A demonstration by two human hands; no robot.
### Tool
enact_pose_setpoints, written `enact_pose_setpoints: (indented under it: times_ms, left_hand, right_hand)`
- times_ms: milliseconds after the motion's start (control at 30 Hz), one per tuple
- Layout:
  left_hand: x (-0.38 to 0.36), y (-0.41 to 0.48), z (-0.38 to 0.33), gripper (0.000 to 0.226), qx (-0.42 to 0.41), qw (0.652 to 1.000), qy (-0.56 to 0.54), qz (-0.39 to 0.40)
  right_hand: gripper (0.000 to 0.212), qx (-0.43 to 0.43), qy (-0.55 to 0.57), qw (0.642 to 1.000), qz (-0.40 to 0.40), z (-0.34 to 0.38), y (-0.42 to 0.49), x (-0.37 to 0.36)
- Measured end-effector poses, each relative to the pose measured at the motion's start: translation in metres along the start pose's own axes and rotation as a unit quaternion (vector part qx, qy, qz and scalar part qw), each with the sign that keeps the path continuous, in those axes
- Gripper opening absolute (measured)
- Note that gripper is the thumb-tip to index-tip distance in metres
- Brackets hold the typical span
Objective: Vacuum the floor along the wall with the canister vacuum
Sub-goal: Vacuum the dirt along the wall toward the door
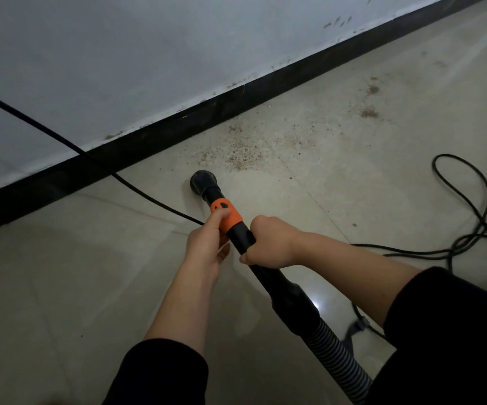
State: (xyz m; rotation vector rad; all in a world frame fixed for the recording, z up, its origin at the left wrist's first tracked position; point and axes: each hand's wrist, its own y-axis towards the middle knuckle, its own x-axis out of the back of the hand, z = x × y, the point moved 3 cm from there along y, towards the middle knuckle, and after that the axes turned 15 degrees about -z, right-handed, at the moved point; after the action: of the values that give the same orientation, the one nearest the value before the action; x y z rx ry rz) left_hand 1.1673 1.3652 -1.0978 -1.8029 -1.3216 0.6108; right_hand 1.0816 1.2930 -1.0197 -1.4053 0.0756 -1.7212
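A black vacuum wand (268, 276) slants down to a round black brush nozzle (202, 182) resting on the pale tiled floor near the black baseboard (178, 130). My left hand (207, 247) holds the orange collar (226, 214) of the wand, fingers laid over it. My right hand (268, 244) grips the black tube just behind the collar. A ribbed grey hose (336, 355) runs back from the wand toward my body. Brown crumbs and dust (242, 154) lie scattered on the floor just beyond the nozzle. The canister itself is out of view.
A black power cord (61, 138) hangs across the white wall (119, 54) and runs along the floor under my hands. More cord lies in loose loops (476, 206) on the right. Further dirt patches (369, 112) lie along the baseboard to the right.
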Motion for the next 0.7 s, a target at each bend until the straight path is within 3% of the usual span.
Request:
enact_pose_setpoints:
  times_ms: [333, 700]
  left_hand:
    - [0.019, -0.006, 0.015, 0.027, -0.006, 1.000, 0.015, 0.012]
    - [-0.005, -0.025, 0.020, 0.025, 0.019, 0.996, 0.051, 0.064]
  right_hand:
    - [0.028, -0.008, -0.024, 0.997, 0.069, 0.007, -0.008, 0.001]
    - [0.023, -0.072, -0.013, 0.994, 0.075, -0.018, -0.017, 0.014]
